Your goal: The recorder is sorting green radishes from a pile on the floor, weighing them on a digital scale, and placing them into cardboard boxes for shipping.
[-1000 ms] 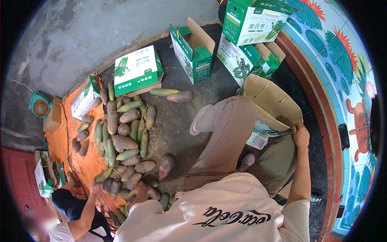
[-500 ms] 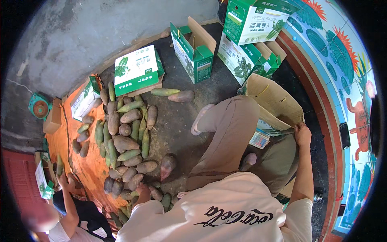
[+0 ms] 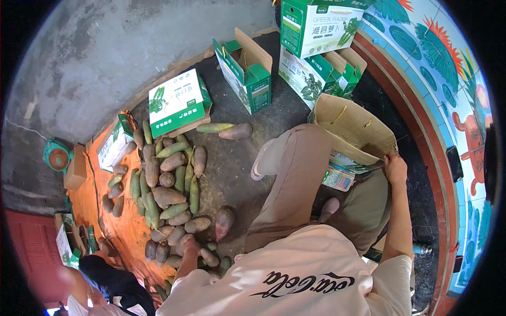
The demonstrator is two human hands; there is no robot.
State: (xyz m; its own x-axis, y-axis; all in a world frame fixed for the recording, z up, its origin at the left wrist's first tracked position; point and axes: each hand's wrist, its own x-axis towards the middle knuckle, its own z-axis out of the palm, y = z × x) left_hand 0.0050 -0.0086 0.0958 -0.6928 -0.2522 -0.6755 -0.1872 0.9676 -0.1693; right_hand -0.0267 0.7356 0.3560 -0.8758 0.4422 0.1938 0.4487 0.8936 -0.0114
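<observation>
My right hand (image 3: pixel 395 167) is closed on the near right rim of an open cardboard box (image 3: pixel 363 126), which stands beyond my knees with its brown inside showing. My left hand (image 3: pixel 190 246) is down among the radishes at the near side of a pile, touching them; its fingers blend with the radishes and are hard to make out. The pile mixes green radishes (image 3: pixel 153 209) with purplish-brown ones (image 3: pixel 168 196). Close to the right of my left hand lies one reddish-purple radish (image 3: pixel 224 223) on the dark floor. A scale with a keypad (image 3: pixel 338 179) sits between my legs, near the box.
Green-and-white cartons stand ahead: a closed one (image 3: pixel 178 100), an open one (image 3: pixel 245 76) and a stack (image 3: pixel 316 31). Two radishes (image 3: pixel 235 131) lie apart. At lower left a co-worker (image 3: pixel 113 279) sits by an open carton (image 3: pixel 66 242). A tiled wall (image 3: pixel 421 68) curves along the right.
My left hand has moved slightly farther into the pile. My right hand stays at the box rim. The co-worker's raised arm has come down, and the view has shifted a little.
</observation>
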